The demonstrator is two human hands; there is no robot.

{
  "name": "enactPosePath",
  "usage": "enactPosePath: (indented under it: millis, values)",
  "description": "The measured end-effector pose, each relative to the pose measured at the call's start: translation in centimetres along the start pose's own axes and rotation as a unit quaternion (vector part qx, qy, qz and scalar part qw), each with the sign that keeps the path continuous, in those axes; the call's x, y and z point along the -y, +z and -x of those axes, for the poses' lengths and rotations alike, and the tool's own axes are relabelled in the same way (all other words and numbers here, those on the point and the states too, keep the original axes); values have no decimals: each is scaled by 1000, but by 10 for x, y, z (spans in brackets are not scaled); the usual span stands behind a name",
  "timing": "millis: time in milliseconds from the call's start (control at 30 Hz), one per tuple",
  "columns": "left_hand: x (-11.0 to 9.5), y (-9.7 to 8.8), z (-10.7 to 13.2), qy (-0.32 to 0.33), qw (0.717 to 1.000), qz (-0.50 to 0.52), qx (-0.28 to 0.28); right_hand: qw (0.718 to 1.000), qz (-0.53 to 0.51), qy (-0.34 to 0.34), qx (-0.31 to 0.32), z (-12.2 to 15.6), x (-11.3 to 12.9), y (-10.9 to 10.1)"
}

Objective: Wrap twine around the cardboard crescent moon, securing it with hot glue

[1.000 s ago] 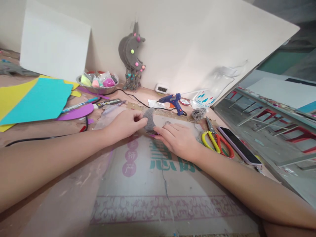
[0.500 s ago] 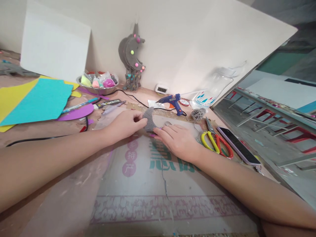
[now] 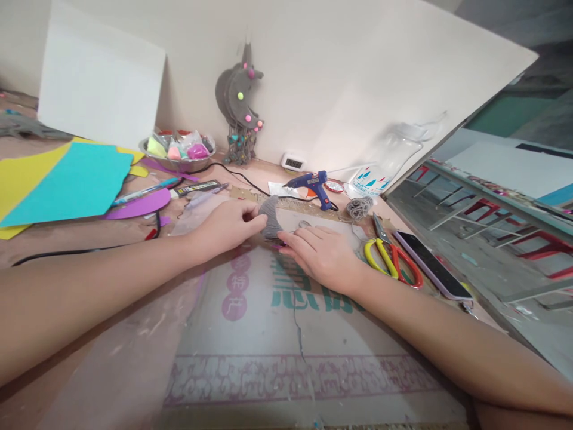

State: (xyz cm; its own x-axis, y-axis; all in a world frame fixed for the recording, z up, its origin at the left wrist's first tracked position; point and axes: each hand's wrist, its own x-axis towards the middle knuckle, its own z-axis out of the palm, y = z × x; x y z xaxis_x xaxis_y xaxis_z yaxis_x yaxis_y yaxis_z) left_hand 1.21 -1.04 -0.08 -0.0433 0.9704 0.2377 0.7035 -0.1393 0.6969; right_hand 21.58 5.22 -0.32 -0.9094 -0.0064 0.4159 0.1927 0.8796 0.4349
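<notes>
A small crescent moon wrapped in grey yarn [image 3: 270,218] is held between my two hands, above a printed plastic sheet [image 3: 250,340]. My left hand [image 3: 235,226] pinches its left edge between thumb and fingers. At its lower right end, my right hand [image 3: 324,254] grips the tip, where a bit of purple shows by the fingertips. Part of the crescent is hidden by the fingers. A ball of grey yarn [image 3: 359,208] lies beyond my right hand, with a strand running toward that hand.
Behind the hands is a blue glue gun [image 3: 313,184] with its black cord. Scissors [image 3: 390,257] and a phone [image 3: 432,264] lie to the right. Coloured sheets [image 3: 71,185] and a bowl of clay packets [image 3: 179,155] are left. A finished-looking moon hanging [image 3: 242,98] is against the white board.
Almost nothing differs. The fingers of my right hand have shifted slightly at the crescent's lower tip, and less purple shows there. My left hand keeps its pinch.
</notes>
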Motion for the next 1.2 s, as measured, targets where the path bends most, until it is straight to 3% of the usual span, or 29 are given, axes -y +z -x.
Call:
enactPosePath:
  millis: [433, 1200]
  values:
    - [-2, -1, 1, -12, 1000, 18, 5, 999, 19, 1, 27, 3, 1, 2]
    - [2, 0, 0, -14, 1000, 8, 0, 999, -27, 33, -16, 2, -1, 2]
